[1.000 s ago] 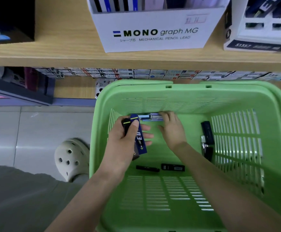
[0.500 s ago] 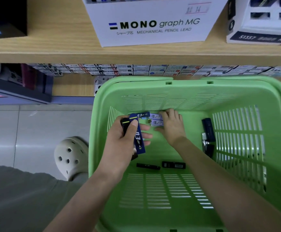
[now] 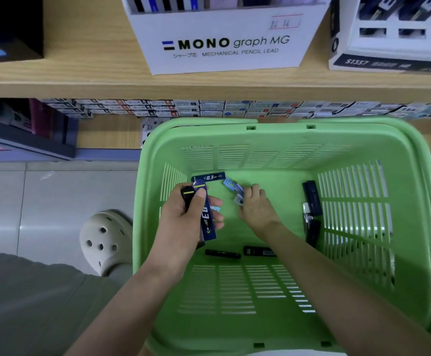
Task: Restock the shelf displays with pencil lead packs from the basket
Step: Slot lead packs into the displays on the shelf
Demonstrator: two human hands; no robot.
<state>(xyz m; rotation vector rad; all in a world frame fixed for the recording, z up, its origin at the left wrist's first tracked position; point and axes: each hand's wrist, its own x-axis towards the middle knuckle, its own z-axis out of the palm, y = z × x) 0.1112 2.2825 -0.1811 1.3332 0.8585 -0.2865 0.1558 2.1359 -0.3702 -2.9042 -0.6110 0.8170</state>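
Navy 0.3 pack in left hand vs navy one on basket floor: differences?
Held navy pack: gripped by the left hand, pointing away from the camera, thumb covering its far end. Loose navy pack: untouched, lying crosswise by the far wall of the basket. Both are navy with white 0.3 print.

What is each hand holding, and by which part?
The left hand grips a navy lead pack near its upper end, thumb on top. The right hand pinches pale-blue packs by their near ends.

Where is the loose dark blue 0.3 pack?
Head view: the dark blue 0.3 pack lies on the basket floor by the far wall, left of centre, just beyond the left hand.
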